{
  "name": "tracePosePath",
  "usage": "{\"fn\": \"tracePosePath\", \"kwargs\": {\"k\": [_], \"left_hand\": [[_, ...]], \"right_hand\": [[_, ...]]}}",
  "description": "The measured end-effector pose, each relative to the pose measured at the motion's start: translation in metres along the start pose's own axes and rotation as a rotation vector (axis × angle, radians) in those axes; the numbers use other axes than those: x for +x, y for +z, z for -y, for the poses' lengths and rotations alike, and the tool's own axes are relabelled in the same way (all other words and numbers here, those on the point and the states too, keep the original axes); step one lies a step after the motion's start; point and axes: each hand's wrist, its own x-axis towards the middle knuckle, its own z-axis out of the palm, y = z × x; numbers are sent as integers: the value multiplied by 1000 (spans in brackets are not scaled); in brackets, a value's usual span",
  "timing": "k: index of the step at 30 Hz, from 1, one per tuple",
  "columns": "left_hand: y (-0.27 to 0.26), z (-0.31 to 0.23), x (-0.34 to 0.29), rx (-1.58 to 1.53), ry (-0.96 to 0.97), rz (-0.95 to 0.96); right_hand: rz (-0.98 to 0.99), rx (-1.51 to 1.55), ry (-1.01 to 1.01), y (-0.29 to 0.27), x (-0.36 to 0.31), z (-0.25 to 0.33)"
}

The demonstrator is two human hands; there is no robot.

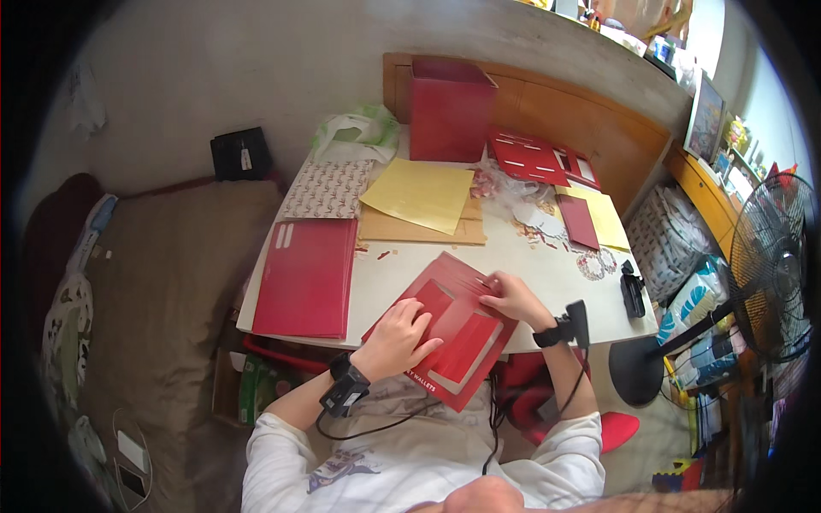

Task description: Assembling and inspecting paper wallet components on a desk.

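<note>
Nearest the body, a red printed card folder (472, 344) with pale-edged panels is handled at the front edge of the bench (386, 282), turned at a slant, its near corner reaching past that edge over the lap. Its left side is covered by the left hand (395, 340), with thumb extended and fingers bent; whether that grip is closed cannot be told. The far right side is touched by the right hand (516, 299), thumb and fingers at the edge; whether the card is pinched there cannot be made out either.

To the left, near, a stack of red cards (305, 278) is laid flat. At the right edge a black device (632, 291) is placed. Farther back, a yellow sheet (419, 192) is laid partly over brown cardboard (402, 229), with a patterned sheet (325, 188) on its left. At the far side, a tall red box (451, 111) is stood upright beside a plastic bag (357, 134).
</note>
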Motion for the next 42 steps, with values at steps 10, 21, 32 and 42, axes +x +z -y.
{"fn": "tracePosePath", "kwargs": {"k": [10, 21, 32, 42], "left_hand": [[-78, 68, -32, -45, -15, 106], [-77, 118, -75, 50, -122, 195], [-89, 114, -77, 57, -37, 219], [-88, 114, -78, 53, -12, 237]], "right_hand": [[-611, 56, 162, -104, -91, -84], [-837, -328, 551, -102, -114, -209], [-748, -316, 501, -109, -126, -210], [-676, -228, 419, -97, -117, -186]]}}
